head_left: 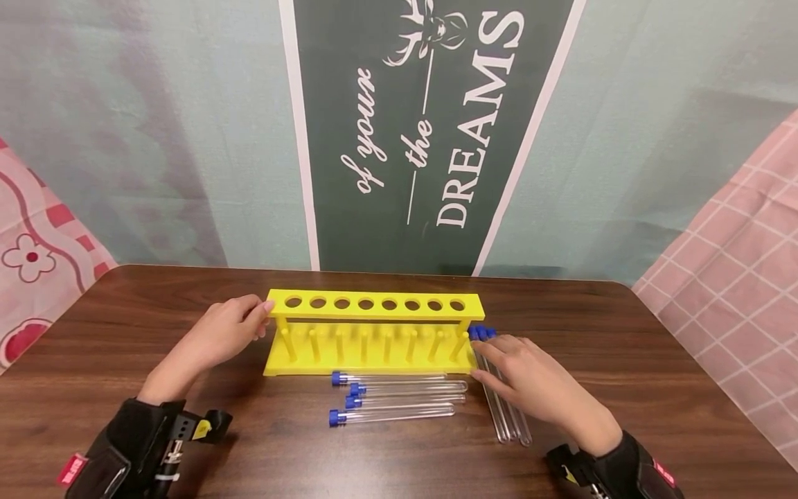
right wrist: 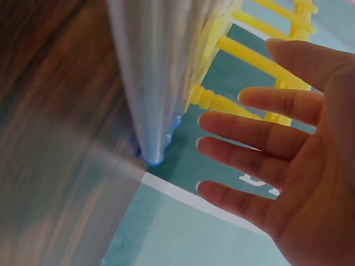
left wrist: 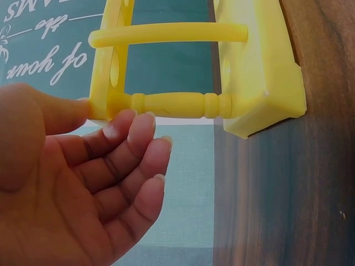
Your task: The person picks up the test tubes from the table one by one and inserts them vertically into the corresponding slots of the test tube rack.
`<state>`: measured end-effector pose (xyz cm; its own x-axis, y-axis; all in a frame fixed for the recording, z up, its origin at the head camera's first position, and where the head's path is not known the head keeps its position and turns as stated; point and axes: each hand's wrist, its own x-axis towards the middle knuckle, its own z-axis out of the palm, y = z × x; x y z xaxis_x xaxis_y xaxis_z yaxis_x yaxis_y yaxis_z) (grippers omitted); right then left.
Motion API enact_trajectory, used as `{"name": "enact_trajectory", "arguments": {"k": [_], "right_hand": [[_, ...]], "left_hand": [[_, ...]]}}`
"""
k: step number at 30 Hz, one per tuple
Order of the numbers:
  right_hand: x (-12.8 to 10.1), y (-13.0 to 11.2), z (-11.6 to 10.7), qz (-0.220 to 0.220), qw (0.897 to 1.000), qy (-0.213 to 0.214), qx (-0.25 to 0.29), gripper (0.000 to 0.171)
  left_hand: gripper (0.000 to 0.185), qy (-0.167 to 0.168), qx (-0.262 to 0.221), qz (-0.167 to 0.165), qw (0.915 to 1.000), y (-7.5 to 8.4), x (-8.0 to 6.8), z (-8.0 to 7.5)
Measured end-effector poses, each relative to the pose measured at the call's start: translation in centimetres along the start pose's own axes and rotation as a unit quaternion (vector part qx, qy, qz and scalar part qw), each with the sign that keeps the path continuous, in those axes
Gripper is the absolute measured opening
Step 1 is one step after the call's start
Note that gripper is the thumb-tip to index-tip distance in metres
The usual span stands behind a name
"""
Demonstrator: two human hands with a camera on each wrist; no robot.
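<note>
Right now your left hand (head_left: 218,337) rests its relaxed, slightly spread fingers (left wrist: 141,130) against the left end of the yellow rack (head_left: 374,305), pinching nothing. Your right hand (head_left: 530,378) lies flat with straight, spread fingers over three capped tubes (head_left: 508,416) just beside the rack's right end; their long axis runs toward you, blue caps away. Four more tubes (head_left: 399,396) lie crosswise in front of the rack, between both hands, slightly nearer the right.

Dark wood table (head_left: 623,333) carrying yellow test-tube rack (head_left: 374,333); four blue-capped tubes (head_left: 395,396) lying in front, three more (head_left: 505,402) at right.
</note>
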<state>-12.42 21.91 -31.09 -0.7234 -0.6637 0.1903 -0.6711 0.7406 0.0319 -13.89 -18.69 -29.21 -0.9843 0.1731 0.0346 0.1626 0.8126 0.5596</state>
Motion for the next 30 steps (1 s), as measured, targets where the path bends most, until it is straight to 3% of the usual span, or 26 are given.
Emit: {"name": "enact_trajectory", "arguments": {"k": [9,24,30], "right_hand": [[0.6,-1.6,-0.4,-0.057,0.997,0.040,-0.012,0.020],[0.9,-3.2,-0.6,-0.080,0.995,0.056,-0.006,0.023],[1.5,-4.3,-1.1,-0.084,0.996,0.041,-0.003,0.019]], "left_hand": [[0.033,-0.001,0.004,-0.003,1.0000,-0.1,0.1,-0.3],[0.031,-0.004,-0.001,-0.005,1.0000,-0.1,0.2,-0.2],[0.032,-0.003,-0.006,-0.005,1.0000,0.1,0.1,-0.1]]}}
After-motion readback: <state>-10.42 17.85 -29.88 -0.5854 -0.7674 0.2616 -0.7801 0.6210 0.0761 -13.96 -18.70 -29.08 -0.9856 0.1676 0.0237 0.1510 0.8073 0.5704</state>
